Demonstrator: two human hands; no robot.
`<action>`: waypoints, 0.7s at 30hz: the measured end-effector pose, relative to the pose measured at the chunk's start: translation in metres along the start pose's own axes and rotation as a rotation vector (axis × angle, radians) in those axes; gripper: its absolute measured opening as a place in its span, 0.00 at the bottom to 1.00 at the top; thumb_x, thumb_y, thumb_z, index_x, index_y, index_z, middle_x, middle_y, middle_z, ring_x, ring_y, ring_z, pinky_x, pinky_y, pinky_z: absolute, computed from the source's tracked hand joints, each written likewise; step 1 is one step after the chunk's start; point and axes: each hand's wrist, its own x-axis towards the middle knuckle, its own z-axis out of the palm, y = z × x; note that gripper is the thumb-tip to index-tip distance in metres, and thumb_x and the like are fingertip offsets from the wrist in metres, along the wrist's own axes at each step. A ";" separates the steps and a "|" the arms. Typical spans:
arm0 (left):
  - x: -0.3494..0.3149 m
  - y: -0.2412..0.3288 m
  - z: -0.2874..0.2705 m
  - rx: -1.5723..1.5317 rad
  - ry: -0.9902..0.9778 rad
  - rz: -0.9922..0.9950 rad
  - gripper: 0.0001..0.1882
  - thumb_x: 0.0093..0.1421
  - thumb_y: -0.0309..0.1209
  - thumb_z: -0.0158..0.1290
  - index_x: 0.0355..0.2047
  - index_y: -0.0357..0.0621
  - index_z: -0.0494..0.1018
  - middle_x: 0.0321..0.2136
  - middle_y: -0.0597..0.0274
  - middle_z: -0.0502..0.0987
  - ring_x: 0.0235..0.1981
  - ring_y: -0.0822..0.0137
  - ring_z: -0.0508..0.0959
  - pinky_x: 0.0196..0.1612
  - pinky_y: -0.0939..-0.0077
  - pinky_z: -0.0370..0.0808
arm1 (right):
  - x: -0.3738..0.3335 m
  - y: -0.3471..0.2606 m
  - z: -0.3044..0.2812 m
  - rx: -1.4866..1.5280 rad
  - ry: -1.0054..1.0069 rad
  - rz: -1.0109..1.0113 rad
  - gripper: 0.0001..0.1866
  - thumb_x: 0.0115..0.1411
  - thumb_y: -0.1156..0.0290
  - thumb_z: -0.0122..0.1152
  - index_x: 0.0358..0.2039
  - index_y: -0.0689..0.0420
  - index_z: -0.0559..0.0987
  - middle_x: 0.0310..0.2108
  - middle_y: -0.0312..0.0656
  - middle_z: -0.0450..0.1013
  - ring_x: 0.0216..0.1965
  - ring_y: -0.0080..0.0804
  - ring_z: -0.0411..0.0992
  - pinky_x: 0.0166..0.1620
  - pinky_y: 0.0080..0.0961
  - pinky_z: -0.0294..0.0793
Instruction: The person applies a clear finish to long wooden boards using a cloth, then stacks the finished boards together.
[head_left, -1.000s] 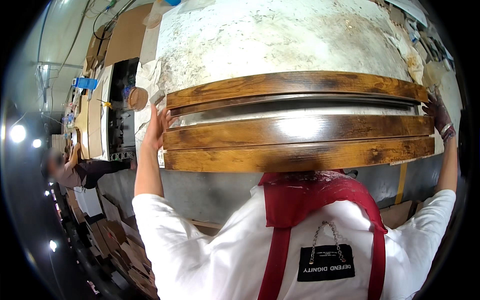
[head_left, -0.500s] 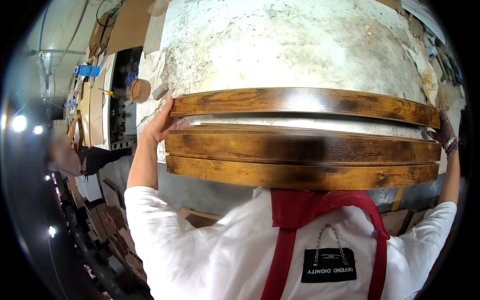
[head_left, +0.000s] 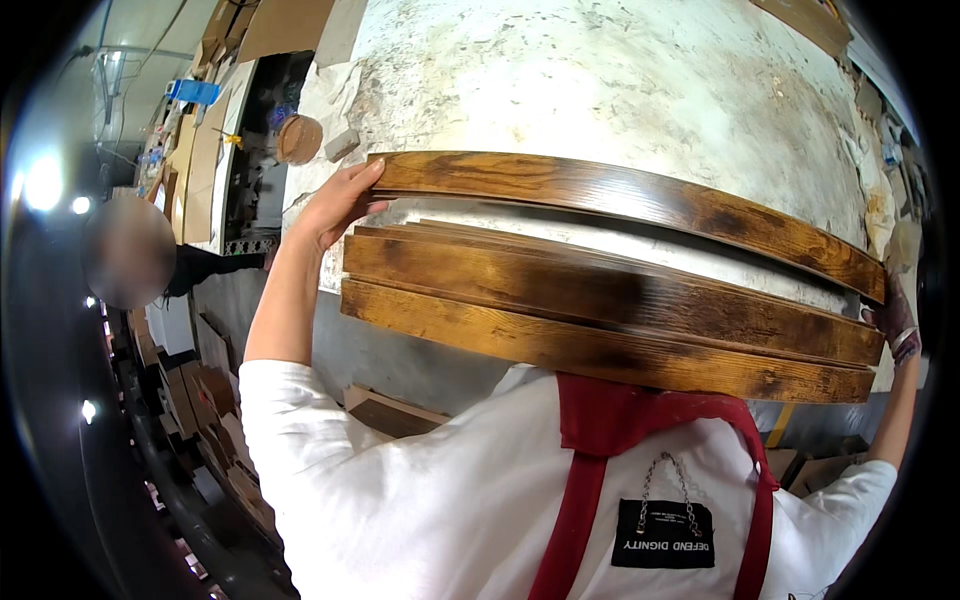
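Note:
A long brown-stained wooden board (head_left: 620,200) spans between my hands, its far side over the pale worktable (head_left: 600,90). My left hand (head_left: 340,205) is closed on the board's left end, thumb on top and fingers below. At the opposite end my right hand (head_left: 893,312), in a dark glove, grips the board; its fingers are partly hidden. Closer to my body lies a stack of similar boards (head_left: 600,290), with another stained board (head_left: 600,345) along the near side. A gap separates the held board from this stack.
Beyond my left hand sit a round brown wooden piece (head_left: 299,139) and a small grey block (head_left: 342,145). Crumpled pale paper (head_left: 333,92) lies near them. Another person (head_left: 130,250) is at the far left. Cardboard pieces (head_left: 395,410) are below the table's near edge.
The held board's left end has moved up and away from the stack, widening the gap there. The whole view has tilted, with the boards now sloping down to the right.

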 end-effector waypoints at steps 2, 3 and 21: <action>0.010 -0.003 -0.002 -0.034 0.027 0.009 0.26 0.64 0.48 0.50 0.52 0.40 0.70 0.45 0.66 0.75 0.44 0.78 0.73 0.46 0.81 0.72 | 0.016 0.031 -0.041 -0.249 0.173 -0.183 0.27 0.61 0.65 0.53 0.60 0.56 0.64 0.57 0.38 0.66 0.56 0.36 0.62 0.63 0.33 0.57; 0.014 -0.006 -0.005 -0.044 0.027 0.013 0.25 0.64 0.47 0.51 0.51 0.40 0.71 0.45 0.66 0.75 0.43 0.78 0.73 0.45 0.82 0.72 | 0.026 0.036 -0.043 -0.321 0.210 -0.268 0.26 0.62 0.66 0.52 0.60 0.56 0.64 0.58 0.38 0.65 0.57 0.36 0.62 0.64 0.33 0.55; -0.132 0.005 0.007 -0.003 0.352 0.283 0.19 0.63 0.47 0.50 0.37 0.41 0.75 0.23 0.75 0.62 0.29 0.80 0.65 0.46 0.78 0.69 | -0.127 0.030 -0.105 -0.958 0.687 -0.443 0.36 0.59 0.65 0.58 0.66 0.52 0.57 0.60 0.44 0.63 0.60 0.35 0.63 0.58 0.35 0.67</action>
